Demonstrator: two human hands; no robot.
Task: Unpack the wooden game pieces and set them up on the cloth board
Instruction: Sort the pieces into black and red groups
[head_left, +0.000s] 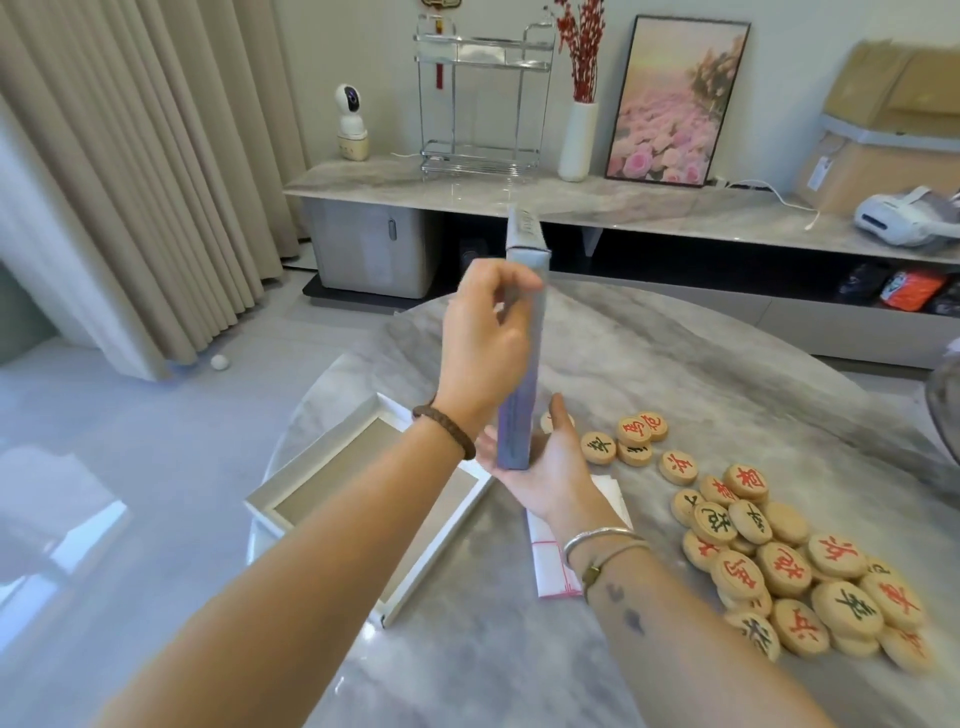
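I hold a flat grey-blue box part (519, 358) on edge, upright above the marble table (701, 364). My left hand (483, 348) grips its upper side. My right hand (545, 467) supports its lower end from beneath, palm up. Several round wooden game pieces (779, 561) with red or black characters lie heaped on the table at the right; a few more pieces (631, 441) lie just right of my right hand. A folded white cloth board (550, 566) with red lines lies flat under my right wrist, partly hidden.
An open white box half (332, 499) with a beige inside sits at the table's left edge. Behind the table runs a low marble sideboard (649, 208) with a wire rack, vase, framed picture and cardboard boxes. Curtains hang at the left.
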